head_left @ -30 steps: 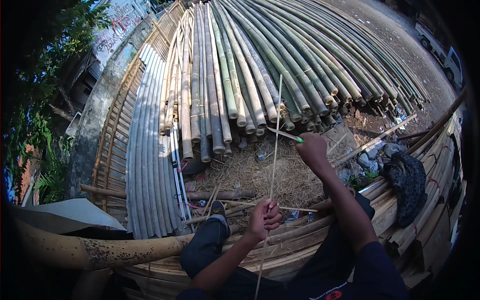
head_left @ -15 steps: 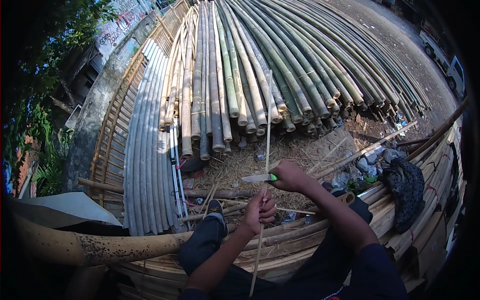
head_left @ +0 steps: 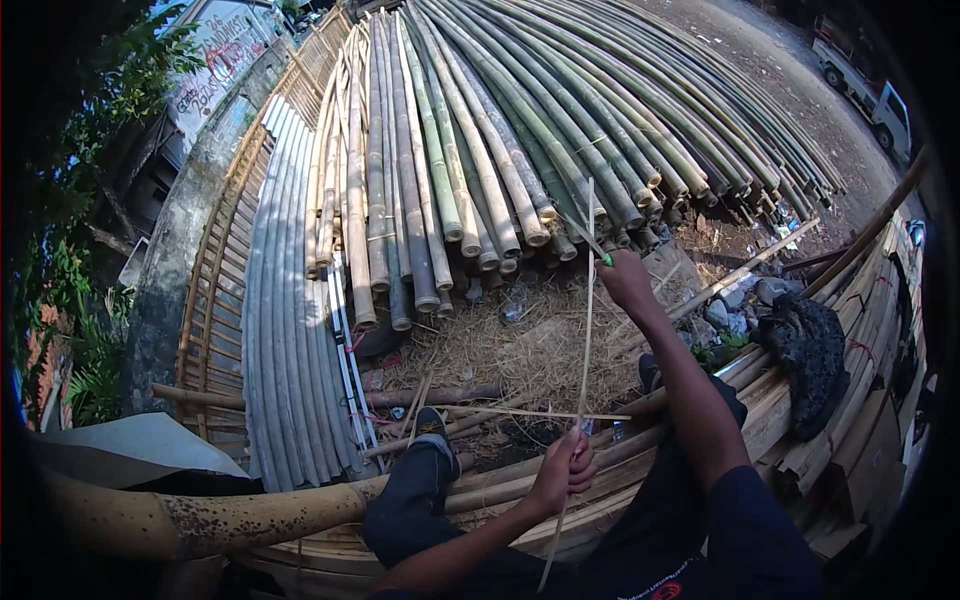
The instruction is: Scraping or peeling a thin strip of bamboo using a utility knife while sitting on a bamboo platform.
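A long thin bamboo strip [head_left: 586, 350] stands nearly upright in front of me, tilted slightly, its lower end reaching down past my lap. Closed around its lower part is my left hand [head_left: 565, 474]. Farther out, my right hand [head_left: 626, 281] grips a knife [head_left: 606, 259] with a bright green patch on its handle. The knife's blade points away and to the left, close to the strip's upper part; whether the two touch, I cannot tell. Most of the handle is hidden in my fist.
Many bamboo poles [head_left: 480, 190] lie stacked ahead. Corrugated sheets [head_left: 275, 340] and a bamboo lattice [head_left: 215, 290] lean at left. A thick bamboo pole [head_left: 220, 512] crosses at lower left. Split bamboo [head_left: 790, 420] and a dark speckled thing [head_left: 806, 360] are at right. Shavings [head_left: 520, 355] litter the ground.
My right hand has moved outward and to the right with the knife, whose blade has swung from pointing left to pointing away. My left hand sits a little lower and farther right, still holding the strip.
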`<state>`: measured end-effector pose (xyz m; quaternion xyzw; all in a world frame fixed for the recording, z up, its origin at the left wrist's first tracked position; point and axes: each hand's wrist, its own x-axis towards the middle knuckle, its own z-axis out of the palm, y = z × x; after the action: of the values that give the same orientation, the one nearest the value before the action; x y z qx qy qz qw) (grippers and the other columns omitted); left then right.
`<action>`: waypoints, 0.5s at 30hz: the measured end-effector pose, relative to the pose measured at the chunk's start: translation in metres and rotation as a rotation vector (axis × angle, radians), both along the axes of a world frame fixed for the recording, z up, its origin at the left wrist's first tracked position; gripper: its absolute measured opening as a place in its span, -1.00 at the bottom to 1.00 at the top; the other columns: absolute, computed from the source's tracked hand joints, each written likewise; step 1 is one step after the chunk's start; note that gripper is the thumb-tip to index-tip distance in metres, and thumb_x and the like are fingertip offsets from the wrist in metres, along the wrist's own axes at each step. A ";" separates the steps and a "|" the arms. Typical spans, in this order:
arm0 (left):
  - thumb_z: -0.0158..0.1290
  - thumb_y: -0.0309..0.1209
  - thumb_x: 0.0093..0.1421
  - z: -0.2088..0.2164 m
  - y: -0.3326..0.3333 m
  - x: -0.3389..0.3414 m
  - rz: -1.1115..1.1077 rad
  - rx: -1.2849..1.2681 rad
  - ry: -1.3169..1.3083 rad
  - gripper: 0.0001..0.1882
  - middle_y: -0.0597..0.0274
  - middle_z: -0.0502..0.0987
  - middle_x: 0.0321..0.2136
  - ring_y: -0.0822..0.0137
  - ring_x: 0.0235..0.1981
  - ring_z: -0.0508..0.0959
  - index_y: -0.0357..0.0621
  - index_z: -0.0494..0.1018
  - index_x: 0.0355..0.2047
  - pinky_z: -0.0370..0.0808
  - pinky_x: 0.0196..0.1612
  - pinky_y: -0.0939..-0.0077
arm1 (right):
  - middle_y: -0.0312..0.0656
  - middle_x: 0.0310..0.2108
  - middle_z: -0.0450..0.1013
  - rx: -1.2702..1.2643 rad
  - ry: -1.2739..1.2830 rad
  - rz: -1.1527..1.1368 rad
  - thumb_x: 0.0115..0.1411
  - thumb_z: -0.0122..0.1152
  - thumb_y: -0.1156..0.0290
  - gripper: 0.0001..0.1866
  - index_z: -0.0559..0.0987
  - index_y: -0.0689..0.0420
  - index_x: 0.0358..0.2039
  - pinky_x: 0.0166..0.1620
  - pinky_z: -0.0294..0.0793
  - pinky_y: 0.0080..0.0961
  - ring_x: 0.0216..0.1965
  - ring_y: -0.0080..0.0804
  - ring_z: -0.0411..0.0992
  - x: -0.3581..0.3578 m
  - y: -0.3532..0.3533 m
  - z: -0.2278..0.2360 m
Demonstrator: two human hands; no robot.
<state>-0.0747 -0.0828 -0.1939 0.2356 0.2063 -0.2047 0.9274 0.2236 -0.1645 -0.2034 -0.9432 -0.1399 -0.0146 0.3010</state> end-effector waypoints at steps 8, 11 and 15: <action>-0.30 -0.08 0.36 -0.004 0.025 0.013 0.136 0.084 -0.013 -0.64 0.50 -0.01 -0.75 0.62 -0.80 -0.05 0.01 0.11 -0.51 -0.12 -0.79 0.71 | 0.01 -0.62 0.43 -0.188 -0.089 0.767 -0.07 0.12 0.26 -0.80 0.54 0.12 -0.62 -0.37 0.43 -0.10 -0.50 0.03 0.44 -0.064 0.034 0.009; -0.30 -0.07 0.36 0.005 0.017 0.007 0.154 0.222 -0.001 -0.63 0.50 0.00 -0.74 0.62 -0.79 -0.05 0.01 0.11 -0.51 -0.13 -0.78 0.70 | -0.04 -0.63 0.44 -0.277 -0.191 0.700 -0.12 0.11 0.30 -0.86 0.55 0.06 -0.65 -0.41 0.43 -0.13 -0.50 -0.02 0.45 -0.046 0.026 0.009; -0.31 -0.04 0.36 0.013 0.002 -0.009 0.117 0.282 -0.036 -0.62 0.49 -0.01 -0.73 0.62 -0.78 -0.05 0.00 0.10 -0.50 -0.14 -0.76 0.70 | -0.07 -0.61 0.45 -0.186 -0.288 0.401 -0.11 0.12 0.29 -0.84 0.55 0.09 -0.63 -0.40 0.44 -0.12 -0.48 -0.03 0.46 -0.023 0.015 0.000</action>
<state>-0.0839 -0.0803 -0.1806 0.3547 0.2299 -0.1153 0.8989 0.2010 -0.1496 -0.2037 -0.9085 -0.3659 -0.0759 0.1870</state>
